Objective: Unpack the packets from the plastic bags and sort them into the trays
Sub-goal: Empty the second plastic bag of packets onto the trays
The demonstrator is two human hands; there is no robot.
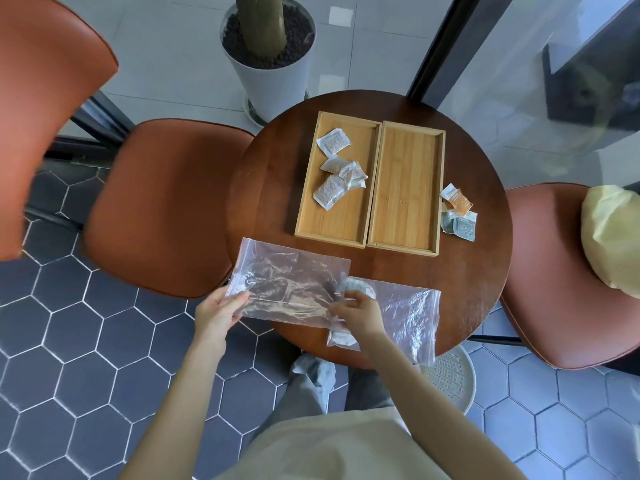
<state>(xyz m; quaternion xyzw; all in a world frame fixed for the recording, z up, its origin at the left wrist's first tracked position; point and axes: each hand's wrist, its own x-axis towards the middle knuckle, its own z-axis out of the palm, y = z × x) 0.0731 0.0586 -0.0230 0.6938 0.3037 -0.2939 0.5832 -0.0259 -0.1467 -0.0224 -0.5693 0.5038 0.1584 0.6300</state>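
Two bamboo trays stand side by side on the round table. The left tray (308,216) holds several white packets (337,174); the right tray (405,188) is bare. Orange and grey-green packets (459,211) lie on the table right of the trays. My left hand (220,311) grips the near left corner of a clear plastic bag (291,282) that looks empty. My right hand (356,313) pinches that bag's right end. Under it lies a second clear bag (408,313) with white packets (343,337) inside.
The dark wooden table (273,168) is small and round. Orange chairs (162,202) stand to the left and right; a yellow cushion (613,237) sits on the right one. A potted plant (270,53) stands behind the table, a white stool (450,379) below it.
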